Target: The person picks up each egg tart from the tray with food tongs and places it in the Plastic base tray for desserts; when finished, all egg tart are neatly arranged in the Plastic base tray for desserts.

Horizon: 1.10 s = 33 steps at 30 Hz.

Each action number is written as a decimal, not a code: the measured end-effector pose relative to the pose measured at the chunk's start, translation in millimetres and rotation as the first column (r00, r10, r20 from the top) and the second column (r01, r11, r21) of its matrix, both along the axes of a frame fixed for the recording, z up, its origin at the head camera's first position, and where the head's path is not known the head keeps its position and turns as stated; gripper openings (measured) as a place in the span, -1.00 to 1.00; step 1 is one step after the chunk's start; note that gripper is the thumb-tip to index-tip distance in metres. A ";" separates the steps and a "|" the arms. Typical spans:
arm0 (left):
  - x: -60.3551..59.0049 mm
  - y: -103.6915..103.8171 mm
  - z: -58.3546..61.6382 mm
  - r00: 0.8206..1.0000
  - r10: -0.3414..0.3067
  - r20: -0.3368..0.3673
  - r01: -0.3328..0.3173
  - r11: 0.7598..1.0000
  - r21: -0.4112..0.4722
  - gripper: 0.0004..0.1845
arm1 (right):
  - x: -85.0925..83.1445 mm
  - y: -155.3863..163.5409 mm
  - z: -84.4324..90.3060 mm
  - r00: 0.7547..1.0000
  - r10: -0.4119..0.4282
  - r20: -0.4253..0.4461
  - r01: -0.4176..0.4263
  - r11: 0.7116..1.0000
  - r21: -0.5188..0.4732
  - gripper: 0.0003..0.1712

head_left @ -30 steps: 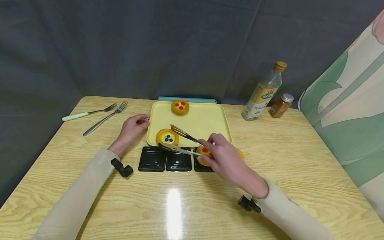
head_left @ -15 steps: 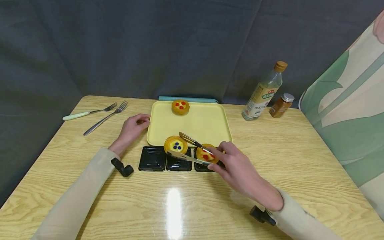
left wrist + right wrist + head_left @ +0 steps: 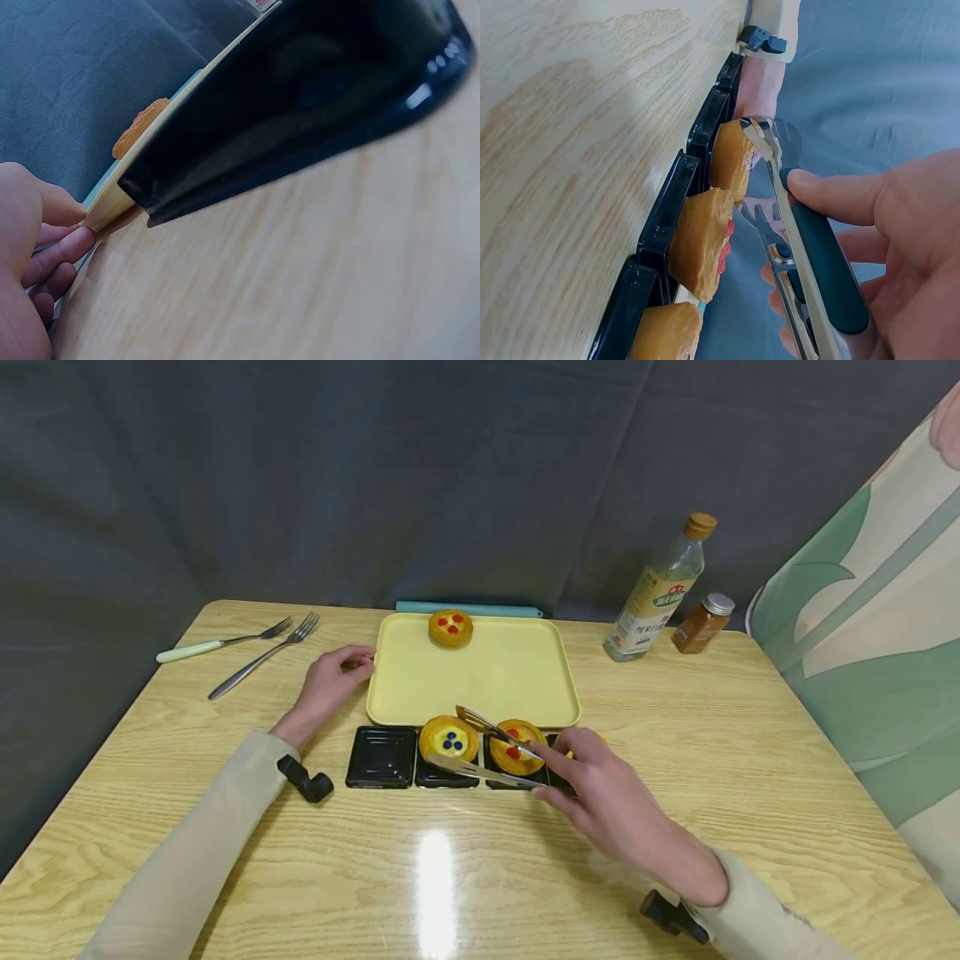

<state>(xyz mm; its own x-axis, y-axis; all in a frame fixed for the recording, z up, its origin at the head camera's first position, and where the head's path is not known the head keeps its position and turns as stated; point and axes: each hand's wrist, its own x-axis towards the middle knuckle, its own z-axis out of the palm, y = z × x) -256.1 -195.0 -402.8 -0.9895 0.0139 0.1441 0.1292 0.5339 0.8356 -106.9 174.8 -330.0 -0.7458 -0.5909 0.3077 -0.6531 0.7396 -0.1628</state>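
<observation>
Head view: the right hand [image 3: 600, 793] grips the tongs [image 3: 491, 752], fingers curled round the handles; the tips clamp the blueberry tart [image 3: 448, 737] over the middle black dish [image 3: 447, 770]. Left hand [image 3: 326, 681] fingers, loosely curled, touch the yellow tray [image 3: 480, 681] edge, steadying it.

light: even, overhead | glare: table [image 3: 437, 868]; wrist views blurred close-up
</observation>
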 end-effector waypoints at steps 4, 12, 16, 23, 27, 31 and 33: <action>0.3 -0.1 0.5 1.000 -0.009 -0.004 0.009 1.000 -0.002 -0.62 | -0.1 0.0 -0.9 1.000 0.003 0.000 -0.003 1.000 -0.003 -0.40; -0.3 -0.1 0.2 1.000 -0.008 -0.007 0.008 1.000 -0.002 -0.63 | -0.5 1.8 -3.7 1.000 0.026 -0.007 -0.026 1.000 0.005 -0.40; -0.1 -0.3 -0.2 1.000 -0.005 -0.009 0.005 1.000 -0.005 -0.62 | -1.1 2.2 -4.5 1.000 0.030 -0.009 -0.030 0.999 0.016 -0.38; -0.2 -0.6 -1.2 1.000 -0.001 -0.011 0.001 1.000 -0.008 -0.63 | 0.6 2.6 -1.0 0.999 0.030 -0.023 -0.030 0.999 0.018 -0.34; -0.3 -0.5 -1.2 1.000 -0.003 -0.013 0.003 1.000 -0.008 -0.63 | 0.8 3.1 5.5 1.000 0.023 -0.017 -0.023 1.000 -0.015 -0.32; -1.0 -0.7 -1.6 1.000 -0.002 -0.013 0.002 1.000 -0.008 -0.63 | -3.9 4.5 11.9 1.000 -0.001 0.002 0.001 0.999 -0.036 -0.33; -0.9 -0.4 -1.5 1.000 -0.002 -0.013 0.002 1.000 -0.007 -0.63 | -7.5 6.0 14.1 1.000 -0.014 0.006 0.015 0.999 -0.046 -0.34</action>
<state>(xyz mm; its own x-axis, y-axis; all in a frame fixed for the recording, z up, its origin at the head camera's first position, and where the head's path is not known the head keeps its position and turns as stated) -257.0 -195.5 -404.3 -0.9875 0.0167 0.1565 0.1408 0.5391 0.8304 -114.4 180.8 -315.9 -0.7559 -0.5653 0.3301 -0.6414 0.7406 -0.2004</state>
